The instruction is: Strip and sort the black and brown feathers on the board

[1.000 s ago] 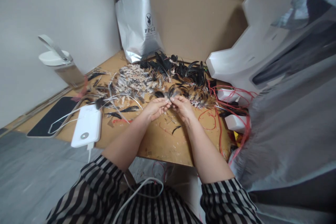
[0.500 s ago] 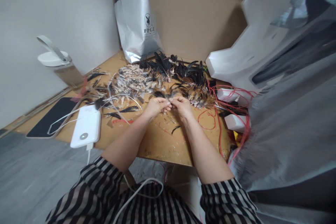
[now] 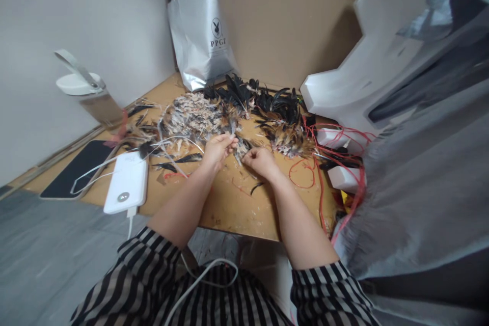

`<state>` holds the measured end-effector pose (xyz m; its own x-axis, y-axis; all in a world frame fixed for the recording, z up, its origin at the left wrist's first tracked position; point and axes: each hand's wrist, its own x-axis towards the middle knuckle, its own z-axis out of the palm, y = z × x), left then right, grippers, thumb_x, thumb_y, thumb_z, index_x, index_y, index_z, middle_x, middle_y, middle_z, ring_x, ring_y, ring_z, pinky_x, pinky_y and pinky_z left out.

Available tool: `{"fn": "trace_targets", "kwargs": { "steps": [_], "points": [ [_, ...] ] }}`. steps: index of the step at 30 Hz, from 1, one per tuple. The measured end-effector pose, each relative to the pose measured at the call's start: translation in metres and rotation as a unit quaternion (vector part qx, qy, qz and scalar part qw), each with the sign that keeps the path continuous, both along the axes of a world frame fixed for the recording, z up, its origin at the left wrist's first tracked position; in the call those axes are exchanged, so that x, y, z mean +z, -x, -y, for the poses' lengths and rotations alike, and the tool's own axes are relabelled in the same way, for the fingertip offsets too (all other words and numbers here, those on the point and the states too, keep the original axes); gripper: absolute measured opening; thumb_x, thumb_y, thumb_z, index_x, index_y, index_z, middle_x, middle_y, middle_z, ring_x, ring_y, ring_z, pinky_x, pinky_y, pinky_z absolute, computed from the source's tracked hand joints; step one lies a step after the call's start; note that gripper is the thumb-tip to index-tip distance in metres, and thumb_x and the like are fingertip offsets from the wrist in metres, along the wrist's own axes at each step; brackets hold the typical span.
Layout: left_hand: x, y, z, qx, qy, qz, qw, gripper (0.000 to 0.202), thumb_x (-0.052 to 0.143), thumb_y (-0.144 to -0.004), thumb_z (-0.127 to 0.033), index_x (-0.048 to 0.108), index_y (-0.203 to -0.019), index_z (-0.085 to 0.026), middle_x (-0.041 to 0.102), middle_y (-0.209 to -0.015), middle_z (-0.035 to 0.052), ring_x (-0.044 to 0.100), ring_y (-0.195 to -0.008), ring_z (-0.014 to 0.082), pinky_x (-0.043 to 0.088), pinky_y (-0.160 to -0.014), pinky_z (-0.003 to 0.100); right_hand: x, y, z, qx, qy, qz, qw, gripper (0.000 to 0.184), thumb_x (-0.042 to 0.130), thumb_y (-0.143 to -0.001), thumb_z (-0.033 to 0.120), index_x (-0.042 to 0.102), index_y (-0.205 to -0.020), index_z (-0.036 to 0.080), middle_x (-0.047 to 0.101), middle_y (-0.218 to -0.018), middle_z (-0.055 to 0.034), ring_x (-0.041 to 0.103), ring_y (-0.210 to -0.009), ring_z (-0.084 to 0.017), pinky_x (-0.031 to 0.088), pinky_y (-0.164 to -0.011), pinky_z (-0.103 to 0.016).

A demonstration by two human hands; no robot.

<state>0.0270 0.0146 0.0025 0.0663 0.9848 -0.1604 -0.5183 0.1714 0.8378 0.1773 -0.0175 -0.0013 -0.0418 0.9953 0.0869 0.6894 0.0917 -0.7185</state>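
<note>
My left hand (image 3: 219, 151) is closed in a pinch on a brown-and-grey feather (image 3: 231, 123), which points up away from its fingertips. Just to the right, my right hand (image 3: 260, 161) has its fingers drawn together over the table, beside a small tuft of grey-brown feathers (image 3: 241, 148). Whatever its fingertips hold is too small to make out. Beyond the left hand lies a heap of pale, fluffy feather ends (image 3: 194, 114). Black feathers (image 3: 239, 92) lie behind, and a bunch of brown feathers (image 3: 289, 138) lies right of my right hand.
A white power bank (image 3: 126, 181) with cables and a dark phone (image 3: 78, 169) lie left. A lidded bottle (image 3: 97, 99) and a silver bag (image 3: 200, 35) stand behind. Red strings (image 3: 320, 193) tangle near white blocks on the right, beside grey cloth (image 3: 424, 188).
My hands were together at the fingertips and have moved apart. The left moved slightly left and up with the feather; the right dropped slightly lower, and the grey-brown tuft shows between them.
</note>
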Motion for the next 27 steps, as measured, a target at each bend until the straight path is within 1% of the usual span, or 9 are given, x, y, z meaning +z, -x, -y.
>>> {"fn": "trace_targets", "kwargs": {
  "steps": [3,6,9,13,15,18,21,25,27],
  "points": [
    [-0.001,0.000,0.000,0.001,-0.006,-0.002,1.000,0.009,0.067,-0.068,-0.017,0.061,-0.069,-0.010,0.064,-0.066,0.0037,0.054,-0.052,0.0038,0.037,-0.045,0.012,0.000,0.006,0.002,-0.019,-0.023,0.081,0.996,0.009,0.060,-0.064,0.027,0.063,-0.060,0.019,0.060,-0.057,0.0003,0.048,-0.052,-0.011,0.031,-0.052,-0.024],
    [-0.001,0.000,0.000,0.010,-0.011,0.001,1.000,0.009,0.067,-0.068,-0.017,0.062,-0.070,-0.010,0.064,-0.067,0.0035,0.054,-0.052,0.0036,0.036,-0.045,0.012,0.000,0.012,0.000,-0.051,-0.064,0.100,0.992,0.012,0.058,-0.069,0.031,0.064,-0.072,0.021,0.063,-0.067,-0.0016,0.052,-0.059,-0.013,0.033,-0.056,-0.024],
    [-0.001,0.000,0.000,0.014,-0.010,-0.001,1.000,0.009,0.068,-0.067,-0.017,0.062,-0.069,-0.010,0.064,-0.067,0.0034,0.053,-0.052,0.0036,0.036,-0.045,0.013,-0.003,0.019,-0.003,-0.062,-0.094,0.124,0.986,0.015,0.056,-0.071,0.030,0.064,-0.079,0.020,0.064,-0.076,-0.0049,0.054,-0.067,-0.016,0.036,-0.061,-0.026],
    [-0.002,-0.001,-0.001,0.013,-0.002,-0.013,1.000,0.010,0.068,-0.067,-0.018,0.062,-0.070,-0.010,0.065,-0.068,0.0040,0.054,-0.051,0.0036,0.036,-0.045,0.013,-0.005,0.025,-0.006,-0.053,-0.092,0.155,0.982,0.012,0.055,-0.073,0.025,0.064,-0.075,0.018,0.063,-0.079,-0.0080,0.055,-0.072,-0.018,0.036,-0.065,-0.027],
    [-0.003,-0.001,-0.001,0.020,0.003,-0.016,1.000,0.010,0.068,-0.067,-0.018,0.063,-0.071,-0.011,0.066,-0.073,0.0047,0.054,-0.052,0.0033,0.036,-0.045,0.012,-0.005,0.023,-0.006,-0.056,-0.096,0.147,0.983,0.012,0.052,-0.073,0.023,0.063,-0.072,0.018,0.063,-0.077,-0.0066,0.054,-0.070,-0.016,0.035,-0.063,-0.026],
    [-0.002,0.000,-0.001,0.023,-0.001,-0.006,1.000,0.008,0.066,-0.069,-0.015,0.063,-0.074,-0.011,0.068,-0.084,0.0061,0.056,-0.053,0.0032,0.037,-0.044,0.012,-0.004,0.017,-0.006,-0.063,-0.113,0.105,0.986,0.013,0.051,-0.074,0.024,0.062,-0.071,0.019,0.062,-0.070,-0.0028,0.051,-0.063,-0.014,0.034,-0.059,-0.024],
    [0.000,0.001,0.000,-0.014,-0.017,0.028,0.999,0.008,0.064,-0.070,-0.014,0.063,-0.077,-0.011,0.068,-0.090,0.0070,0.056,-0.054,0.0031,0.039,-0.046,0.013,-0.003,0.011,-0.005,-0.058,-0.139,0.070,0.986,0.013,0.050,-0.074,0.024,0.061,-0.071,0.019,0.060,-0.066,-0.0008,0.049,-0.061,-0.013,0.033,-0.059,-0.023],
    [0.001,0.001,0.002,-0.086,-0.027,0.075,0.993,0.011,0.066,-0.069,-0.013,0.060,-0.078,-0.010,0.068,-0.089,0.0085,0.060,-0.060,0.0055,0.043,-0.051,0.013,0.002,0.010,-0.001,-0.052,-0.181,0.061,0.980,0.013,0.049,-0.074,0.024,0.061,-0.072,0.019,0.059,-0.068,-0.0015,0.050,-0.066,-0.014,0.035,-0.062,-0.024],
    [0.001,0.000,0.002,-0.102,-0.032,0.088,0.990,0.012,0.067,-0.069,-0.013,0.059,-0.077,-0.010,0.068,-0.087,0.0086,0.061,-0.064,0.0068,0.045,-0.054,0.014,0.006,0.012,0.002,-0.040,-0.191,0.063,0.979,0.014,0.048,-0.075,0.024,0.061,-0.073,0.019,0.059,-0.071,-0.0023,0.050,-0.068,-0.015,0.035,-0.064,-0.024]
  ]
}}
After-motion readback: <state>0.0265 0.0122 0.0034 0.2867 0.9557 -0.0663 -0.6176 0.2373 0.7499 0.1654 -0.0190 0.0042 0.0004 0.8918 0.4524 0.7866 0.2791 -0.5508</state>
